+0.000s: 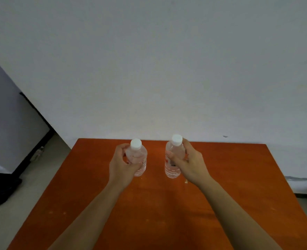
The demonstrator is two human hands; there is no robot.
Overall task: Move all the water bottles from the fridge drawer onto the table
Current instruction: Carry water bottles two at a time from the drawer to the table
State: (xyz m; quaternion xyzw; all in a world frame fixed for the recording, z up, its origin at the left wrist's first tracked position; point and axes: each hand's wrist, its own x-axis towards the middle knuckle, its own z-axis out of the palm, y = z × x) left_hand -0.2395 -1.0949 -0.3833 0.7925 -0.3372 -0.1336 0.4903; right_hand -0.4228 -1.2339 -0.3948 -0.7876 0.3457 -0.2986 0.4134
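Observation:
Two clear water bottles with white caps stand upright on the orange-brown table [239,177], side by side near its far edge. My left hand [121,167] wraps around the left bottle [140,157] from its left side. My right hand [189,164] wraps around the right bottle [173,156] from its right side, fingers over the red and white label. Both bottle bases appear to rest on the tabletop. The fridge drawer is out of sight.
A white wall rises just behind the table. At the left stands a grey appliance side [8,123] with a black edge and base, on a pale floor [32,195]. A small crumb [186,181] lies on the table by my right wrist.

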